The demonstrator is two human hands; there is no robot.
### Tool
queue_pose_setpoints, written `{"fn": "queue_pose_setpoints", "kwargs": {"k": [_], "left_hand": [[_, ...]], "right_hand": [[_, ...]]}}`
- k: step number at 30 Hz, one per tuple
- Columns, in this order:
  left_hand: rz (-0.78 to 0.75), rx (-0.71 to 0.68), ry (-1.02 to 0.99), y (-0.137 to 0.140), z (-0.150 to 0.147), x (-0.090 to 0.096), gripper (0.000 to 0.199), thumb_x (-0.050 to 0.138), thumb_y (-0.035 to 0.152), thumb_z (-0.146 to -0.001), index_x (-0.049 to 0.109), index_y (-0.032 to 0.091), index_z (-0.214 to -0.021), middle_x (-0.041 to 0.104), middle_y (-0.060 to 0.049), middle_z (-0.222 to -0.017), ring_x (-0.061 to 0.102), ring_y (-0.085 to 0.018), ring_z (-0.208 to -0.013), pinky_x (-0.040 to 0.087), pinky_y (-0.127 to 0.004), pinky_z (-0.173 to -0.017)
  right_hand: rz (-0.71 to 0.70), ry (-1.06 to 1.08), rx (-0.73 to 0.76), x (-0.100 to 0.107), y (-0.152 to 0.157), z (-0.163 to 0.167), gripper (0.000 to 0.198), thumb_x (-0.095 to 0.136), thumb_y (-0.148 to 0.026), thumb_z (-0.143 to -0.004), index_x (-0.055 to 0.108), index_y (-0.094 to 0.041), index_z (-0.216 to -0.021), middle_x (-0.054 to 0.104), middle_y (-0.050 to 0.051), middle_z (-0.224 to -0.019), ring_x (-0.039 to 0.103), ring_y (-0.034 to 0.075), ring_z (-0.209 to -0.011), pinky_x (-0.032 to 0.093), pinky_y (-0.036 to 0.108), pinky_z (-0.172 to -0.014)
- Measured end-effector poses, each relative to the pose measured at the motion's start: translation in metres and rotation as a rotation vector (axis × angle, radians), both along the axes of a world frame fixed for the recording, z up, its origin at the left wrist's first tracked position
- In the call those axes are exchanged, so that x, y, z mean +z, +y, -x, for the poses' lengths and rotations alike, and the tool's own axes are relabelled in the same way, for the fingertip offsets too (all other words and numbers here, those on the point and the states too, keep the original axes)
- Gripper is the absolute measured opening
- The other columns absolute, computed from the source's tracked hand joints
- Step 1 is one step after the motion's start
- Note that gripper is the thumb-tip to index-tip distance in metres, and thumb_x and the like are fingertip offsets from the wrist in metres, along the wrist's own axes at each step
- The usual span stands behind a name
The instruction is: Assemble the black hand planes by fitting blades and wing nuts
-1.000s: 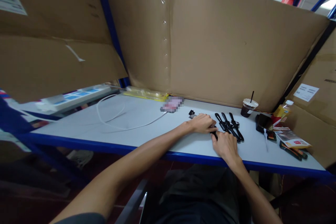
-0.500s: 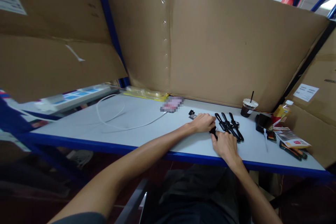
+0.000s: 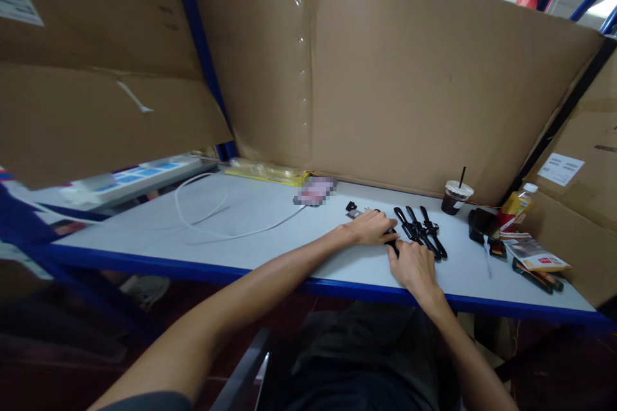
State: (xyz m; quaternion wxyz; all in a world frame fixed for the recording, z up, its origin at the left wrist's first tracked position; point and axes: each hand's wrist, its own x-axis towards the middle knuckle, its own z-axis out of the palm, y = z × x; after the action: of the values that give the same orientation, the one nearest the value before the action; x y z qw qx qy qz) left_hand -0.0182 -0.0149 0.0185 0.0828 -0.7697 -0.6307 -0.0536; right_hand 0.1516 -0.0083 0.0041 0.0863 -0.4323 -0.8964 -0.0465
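A black spokeshave [image 3: 394, 246] lies mostly hidden between my hands, low over the table or on it. My left hand [image 3: 372, 227] is closed over its far part, fingers curled. My right hand [image 3: 412, 266] grips the near handle with thumb and fingers. Just right of them lie three more black spokeshaves [image 3: 421, 232] side by side, handles slanting towards me. Beyond my left hand are a small black part [image 3: 351, 206] and a flat grey metal piece [image 3: 353, 214], probably a blade.
A pixelated phone-like object [image 3: 315, 191] with a white cable [image 3: 250, 232] lies at back left, near a yellow-edged tray [image 3: 270, 173]. On the right stand an iced drink cup [image 3: 455, 198] and a bottle [image 3: 519, 206], with a packet [image 3: 538, 253]. Cardboard [image 3: 434, 77] walls the table [image 3: 202, 250].
My left hand has shifted slightly, its fingers lying a little lower over the spokeshave. The right hand keeps its hold in nearly the same place.
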Motion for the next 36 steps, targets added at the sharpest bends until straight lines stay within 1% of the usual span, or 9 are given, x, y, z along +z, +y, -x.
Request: {"fn": "queue_pose_setpoints", "kwargs": {"k": [4, 12, 17, 22, 28, 34, 36], "left_hand": [[-0.004, 0.003, 0.025, -0.0001, -0.0019, -0.0004, 0.034, 0.043, 0.042, -0.103, 0.064, 0.016, -0.106, 0.072, -0.013, -0.083, 0.072, -0.029, -0.079, 0.05, -0.035, -0.073], [0.01, 0.014, 0.095, -0.0006, -0.0049, -0.0002, 0.035, 0.035, 0.035, -0.104, 0.061, 0.012, -0.112, 0.072, -0.016, -0.086, 0.072, -0.031, -0.081, 0.052, -0.039, -0.075], [0.003, 0.015, 0.109, 0.0022, -0.0065, -0.0025, 0.032, 0.036, 0.028, -0.103, 0.062, 0.011, -0.108, 0.073, -0.017, -0.085, 0.072, -0.03, -0.079, 0.052, -0.039, -0.074], [-0.003, 0.005, 0.112, 0.0054, -0.0058, -0.0046, 0.028, 0.039, 0.025, -0.101, 0.063, 0.01, -0.104, 0.072, -0.018, -0.082, 0.072, -0.032, -0.077, 0.051, -0.038, -0.07], [-0.001, 0.015, 0.047, 0.0031, -0.0053, -0.0028, 0.023, 0.042, 0.024, -0.1, 0.062, 0.013, -0.101, 0.071, -0.015, -0.081, 0.071, -0.029, -0.074, 0.05, -0.037, -0.072], [-0.017, 0.031, 0.025, 0.0002, -0.0071, -0.0008, 0.023, 0.04, 0.025, -0.1, 0.057, 0.015, -0.11, 0.071, -0.013, -0.082, 0.069, -0.026, -0.073, 0.047, -0.035, -0.071], [-0.022, 0.017, 0.019, -0.0003, -0.0056, 0.0005, 0.023, 0.039, 0.026, -0.1, 0.057, 0.016, -0.111, 0.071, -0.012, -0.083, 0.069, -0.026, -0.072, 0.046, -0.034, -0.069]], "right_hand": [[0.007, -0.009, -0.004, 0.0015, -0.0007, 0.0, 0.04, 0.043, -0.042, -0.102, 0.075, -0.018, -0.108, 0.076, 0.016, -0.097, 0.073, 0.03, -0.093, 0.049, 0.035, -0.078], [0.035, -0.011, -0.018, 0.0031, -0.001, -0.0001, 0.04, 0.043, -0.042, -0.102, 0.074, -0.018, -0.109, 0.075, 0.017, -0.099, 0.072, 0.028, -0.095, 0.048, 0.034, -0.082], [0.006, -0.007, -0.002, 0.0024, -0.0009, -0.0006, 0.04, 0.044, -0.042, -0.102, 0.075, -0.018, -0.106, 0.076, 0.016, -0.097, 0.073, 0.03, -0.093, 0.048, 0.035, -0.078], [0.007, -0.013, 0.004, 0.0026, -0.0011, -0.0003, 0.04, 0.043, -0.043, -0.102, 0.074, -0.018, -0.107, 0.076, 0.015, -0.096, 0.073, 0.03, -0.092, 0.049, 0.035, -0.077], [0.017, -0.014, -0.002, 0.0025, -0.0007, 0.0001, 0.04, 0.043, -0.043, -0.102, 0.075, -0.018, -0.106, 0.076, 0.016, -0.097, 0.073, 0.029, -0.093, 0.049, 0.034, -0.078], [0.03, -0.015, -0.009, 0.0021, -0.0005, 0.0003, 0.039, 0.043, -0.043, -0.102, 0.074, -0.019, -0.108, 0.076, 0.016, -0.099, 0.072, 0.029, -0.095, 0.048, 0.035, -0.081], [0.023, -0.013, -0.008, 0.002, -0.0008, -0.0001, 0.039, 0.044, -0.043, -0.102, 0.074, -0.018, -0.107, 0.076, 0.016, -0.099, 0.072, 0.029, -0.095, 0.048, 0.035, -0.08]]}}
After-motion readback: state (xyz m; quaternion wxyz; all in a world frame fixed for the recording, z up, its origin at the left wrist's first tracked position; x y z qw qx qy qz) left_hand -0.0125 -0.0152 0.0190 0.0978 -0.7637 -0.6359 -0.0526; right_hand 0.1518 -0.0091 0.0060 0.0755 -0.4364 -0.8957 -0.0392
